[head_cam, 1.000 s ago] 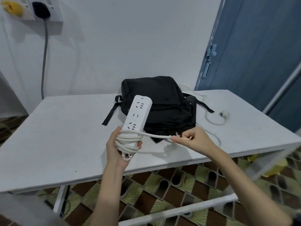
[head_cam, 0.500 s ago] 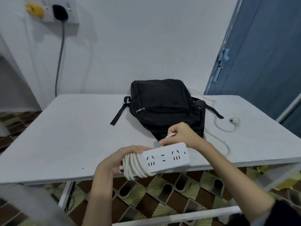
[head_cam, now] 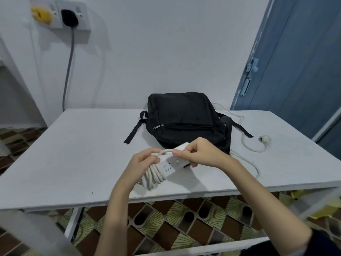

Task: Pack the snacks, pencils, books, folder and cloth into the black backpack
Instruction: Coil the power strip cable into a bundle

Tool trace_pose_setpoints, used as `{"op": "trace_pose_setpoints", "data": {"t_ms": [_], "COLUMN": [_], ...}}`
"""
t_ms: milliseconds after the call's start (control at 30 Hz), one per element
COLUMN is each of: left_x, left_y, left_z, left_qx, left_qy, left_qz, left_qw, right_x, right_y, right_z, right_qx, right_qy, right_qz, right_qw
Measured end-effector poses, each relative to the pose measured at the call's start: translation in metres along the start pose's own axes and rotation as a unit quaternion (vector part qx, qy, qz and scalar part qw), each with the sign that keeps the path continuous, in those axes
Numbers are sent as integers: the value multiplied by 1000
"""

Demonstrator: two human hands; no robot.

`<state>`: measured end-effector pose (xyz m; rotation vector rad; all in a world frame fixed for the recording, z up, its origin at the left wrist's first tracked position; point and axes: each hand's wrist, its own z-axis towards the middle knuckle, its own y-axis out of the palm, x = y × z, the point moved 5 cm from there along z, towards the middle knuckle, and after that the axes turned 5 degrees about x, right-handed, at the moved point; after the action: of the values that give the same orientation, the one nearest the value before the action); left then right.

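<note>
The black backpack (head_cam: 186, 122) lies zipped on the white table (head_cam: 73, 154), toward the back middle. In front of it I hold a white power strip (head_cam: 170, 166) with its cord wound around one end. My left hand (head_cam: 142, 163) grips the strip at the coiled end. My right hand (head_cam: 199, 154) pinches the white cord (head_cam: 166, 151) over the top of the strip. The rest of the cord trails right across the table to its plug (head_cam: 264, 139). No snacks, pencils, books, folder or cloth are in view.
A wall socket (head_cam: 70, 15) with a black plug and grey cable sits at the upper left. A blue door (head_cam: 295, 61) stands at the right. Patterned floor tiles (head_cam: 184, 222) show beneath the table's front edge.
The power strip was swung from upright to lying sideways, then brought up over the table. My right hand has carried the cord over the strip, adding another turn.
</note>
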<state>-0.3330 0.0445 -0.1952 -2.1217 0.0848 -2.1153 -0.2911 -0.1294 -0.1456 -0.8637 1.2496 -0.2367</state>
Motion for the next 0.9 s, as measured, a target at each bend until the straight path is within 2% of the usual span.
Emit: {"op": "trace_pose_setpoints", "data": {"t_ms": [100,267,467,533,600,700,800,900], "left_x": [7,2,-16,-22,-30,-32,-29,-28], "left_y": [-7,-27,-35,-34,-33,-24,-5,6], "left_z": [-1,-7,-7,-5,-1,1,1,3], "left_qx": [51,100,108,120,125,138,126,117], "left_qy": [27,9,-23,-42,-65,-96,-137,-137], "left_qz": [-36,-84,-167,-210,-274,-342,-396,-433], "left_qw": [998,991,980,969,951,925,899,883], "right_x": [12,53,70,61,43,24,33,52], "right_y": [1,-4,-11,-14,-19,-19,-15,-15], "right_z": [0,6,-1,-8,-21,-40,-45,-45], "right_qx": [5,15,81,104,127,103,67,67], "right_qy": [3,14,9,0,-29,-56,-17,34], "right_qz": [-2,-47,-41,-34,23,102,129,90], "right_qw": [1000,999,996,994,991,988,989,993]}}
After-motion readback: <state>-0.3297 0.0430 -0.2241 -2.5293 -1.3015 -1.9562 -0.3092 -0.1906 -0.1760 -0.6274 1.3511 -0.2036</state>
